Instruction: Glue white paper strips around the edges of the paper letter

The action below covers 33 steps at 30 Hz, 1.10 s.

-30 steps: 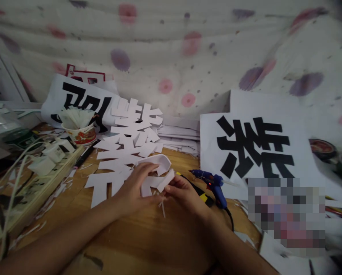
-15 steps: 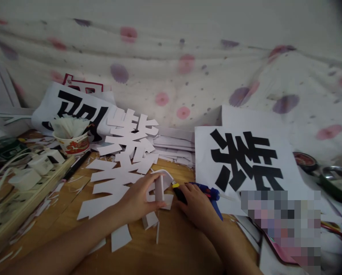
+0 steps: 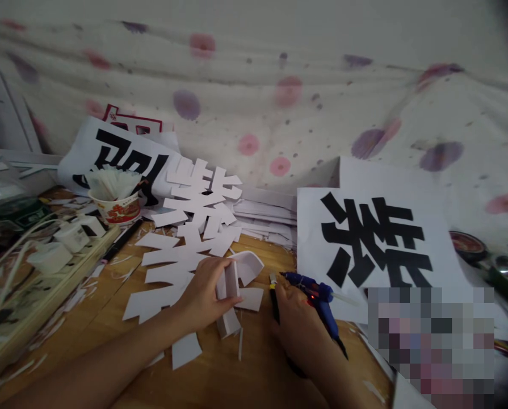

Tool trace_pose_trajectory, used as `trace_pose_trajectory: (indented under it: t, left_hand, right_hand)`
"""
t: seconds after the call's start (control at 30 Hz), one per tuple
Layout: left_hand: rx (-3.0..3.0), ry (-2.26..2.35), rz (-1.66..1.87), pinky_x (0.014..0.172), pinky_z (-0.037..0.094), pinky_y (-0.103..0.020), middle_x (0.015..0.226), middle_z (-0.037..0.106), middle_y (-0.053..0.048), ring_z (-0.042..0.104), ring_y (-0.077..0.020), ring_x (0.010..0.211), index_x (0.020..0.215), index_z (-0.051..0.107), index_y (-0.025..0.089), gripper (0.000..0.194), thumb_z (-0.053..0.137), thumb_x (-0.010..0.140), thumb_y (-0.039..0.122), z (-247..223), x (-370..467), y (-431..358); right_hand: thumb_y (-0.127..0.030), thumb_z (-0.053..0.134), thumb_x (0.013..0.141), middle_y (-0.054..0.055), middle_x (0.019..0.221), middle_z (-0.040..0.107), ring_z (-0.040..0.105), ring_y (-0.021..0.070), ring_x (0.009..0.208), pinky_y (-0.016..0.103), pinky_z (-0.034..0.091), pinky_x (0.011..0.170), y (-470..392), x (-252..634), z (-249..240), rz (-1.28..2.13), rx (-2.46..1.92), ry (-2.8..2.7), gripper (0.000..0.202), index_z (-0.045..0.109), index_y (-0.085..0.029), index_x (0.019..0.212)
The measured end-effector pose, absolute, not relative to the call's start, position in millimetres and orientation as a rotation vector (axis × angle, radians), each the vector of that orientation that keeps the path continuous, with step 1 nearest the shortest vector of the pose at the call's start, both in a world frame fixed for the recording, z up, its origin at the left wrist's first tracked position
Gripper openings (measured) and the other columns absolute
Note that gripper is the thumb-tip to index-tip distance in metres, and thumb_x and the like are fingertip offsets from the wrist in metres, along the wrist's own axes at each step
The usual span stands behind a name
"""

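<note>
My left hand (image 3: 209, 292) pinches a small white trough-shaped piece of foam board (image 3: 228, 281) between thumb and fingers, holding it upright. My right hand (image 3: 298, 312) is curled down over a yellow-and-black utility knife (image 3: 273, 292) low on the wooden table, its tip pointing away from me. Most of the knife's handle is hidden under the hand. Just past those fingers lies a blue glue gun (image 3: 311, 286) with a glue stick in its back and a small red light. By my left hand are a curved white strip piece (image 3: 249, 267) and another folded white piece (image 3: 228, 324).
Cut white character shapes (image 3: 194, 244) spread across the left middle. A printed sheet (image 3: 317, 250) with a black character is on the right. A paper cup (image 3: 115, 210) of glue sticks, a power strip (image 3: 79, 272) and a black pen (image 3: 124, 238) are at left.
My right hand has drawn back toward me, and the knife has swung to point more straight ahead. More of the glue gun shows. The left hand still holds the white piece, now tilted.
</note>
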State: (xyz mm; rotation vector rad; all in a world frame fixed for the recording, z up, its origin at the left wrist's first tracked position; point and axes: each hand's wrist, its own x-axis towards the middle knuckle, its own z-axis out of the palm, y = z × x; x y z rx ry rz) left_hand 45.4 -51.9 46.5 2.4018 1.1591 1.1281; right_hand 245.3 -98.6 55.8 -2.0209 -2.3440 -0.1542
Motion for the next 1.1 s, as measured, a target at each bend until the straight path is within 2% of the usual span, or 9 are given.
trace_pose_trajectory:
  t: [0.1, 0.17, 0.3, 0.4, 0.53, 0.63, 0.83, 1.0, 1.1]
  left_hand:
    - [2.382, 1.131, 1.145, 0.089, 0.042, -0.045, 0.112, 0.054, -0.009, 0.049, -0.0262, 0.105, 0.121, 0.038, 0.023, 0.058, 0.067, 0.072, 0.030, 45.2, 45.2, -52.2]
    - [2.378, 1.110, 1.154, 0.090, 0.040, -0.046, 0.114, 0.054, -0.009, 0.048, -0.0267, 0.106, 0.125, 0.035, 0.025, 0.060, 0.065, 0.073, 0.031, 45.3, 45.6, -52.7]
    - [2.373, 1.119, 1.143, 0.094, 0.036, -0.048, 0.116, 0.052, -0.009, 0.046, -0.0272, 0.109, 0.125, 0.034, 0.027, 0.058, 0.063, 0.075, 0.030, 46.3, 47.0, -54.5]
    - [2.399, 1.135, 1.137, 0.099, 0.029, -0.051, 0.116, 0.053, -0.007, 0.045, -0.0276, 0.112, 0.121, 0.035, 0.027, 0.055, 0.062, 0.074, 0.023, 47.1, 47.6, -57.1]
    - [2.371, 1.123, 1.142, 0.093, 0.037, -0.045, 0.115, 0.053, -0.007, 0.047, -0.0263, 0.108, 0.119, 0.037, 0.026, 0.057, 0.061, 0.069, 0.013, 50.4, 48.2, -63.0]
    - [2.317, 1.099, 1.124, 0.090, 0.040, -0.041, 0.118, 0.051, -0.006, 0.048, -0.0249, 0.107, 0.118, 0.039, 0.026, 0.060, 0.061, 0.065, 0.009, 54.0, 48.9, -67.7]
    - [2.157, 1.096, 1.046, 0.086, 0.043, -0.039, 0.113, 0.051, -0.006, 0.048, -0.0245, 0.102, 0.117, 0.042, 0.025, 0.057, 0.065, 0.065, 0.016, 57.0, 48.5, -70.6]
    - [2.101, 1.079, 1.035, 0.090, 0.041, -0.041, 0.113, 0.051, -0.007, 0.049, -0.0248, 0.103, 0.117, 0.042, 0.025, 0.058, 0.066, 0.065, 0.016, 58.9, 46.0, -68.3]
    - [1.960, 1.128, 1.108, 0.093, 0.039, -0.042, 0.117, 0.051, -0.007, 0.048, -0.0247, 0.109, 0.116, 0.042, 0.024, 0.052, 0.063, 0.069, 0.017, 61.9, 44.4, -62.1]
  right_hand:
    - [-0.015, 0.055, 0.068, 0.016, 0.094, 0.061, 0.059, 0.0282, 0.087, 0.035, 0.045, 0.070, -99.5, 248.4, 69.4, -0.057, -2.148, -2.256, 0.051, 0.049, -0.007, 0.117]
    - [-0.018, 0.056, 0.065, 0.015, 0.093, 0.060, 0.058, 0.0279, 0.086, 0.036, 0.044, 0.073, -98.7, 253.2, 75.1, -0.031, -2.148, -2.140, 0.050, 0.050, -0.008, 0.114]
    - [-0.017, 0.051, 0.064, 0.013, 0.090, 0.056, 0.057, 0.0270, 0.083, 0.037, 0.043, 0.071, -96.5, 261.3, 77.6, -0.032, -1.972, -2.050, 0.032, 0.056, -0.014, 0.095]
    - [-0.014, 0.046, 0.063, 0.009, 0.088, 0.055, 0.057, 0.0225, 0.076, 0.032, 0.042, 0.065, -96.3, 259.4, 78.8, 0.008, -1.810, -1.957, 0.026, 0.051, -0.018, 0.088]
    - [-0.013, 0.044, 0.067, 0.002, 0.077, 0.058, 0.056, 0.0173, 0.068, 0.027, 0.039, 0.060, -98.2, 248.5, 82.6, 0.154, -1.520, -1.946, 0.027, 0.048, -0.020, 0.092]
    - [-0.016, 0.049, 0.066, 0.001, 0.074, 0.059, 0.055, 0.0175, 0.068, 0.027, 0.035, 0.061, -99.0, 241.1, 81.6, 0.144, -1.371, -2.121, 0.020, 0.050, -0.020, 0.085]
    - [-0.016, 0.054, 0.061, 0.000, 0.071, 0.060, 0.052, 0.0175, 0.066, 0.028, 0.027, 0.058, -99.7, 236.1, 78.4, 0.035, -1.315, -2.388, 0.013, 0.052, -0.020, 0.073]
    - [-0.017, 0.054, 0.063, 0.000, 0.068, 0.059, 0.052, 0.0172, 0.065, 0.027, 0.029, 0.057, -98.2, 240.0, 79.1, -0.010, -1.321, -2.370, 0.008, 0.053, -0.020, 0.070]
    - [-0.015, 0.050, 0.065, 0.001, 0.070, 0.060, 0.055, 0.0175, 0.066, 0.026, 0.034, 0.059, -94.9, 245.2, 76.6, -0.037, -1.374, -2.201, 0.013, 0.055, -0.021, 0.077]
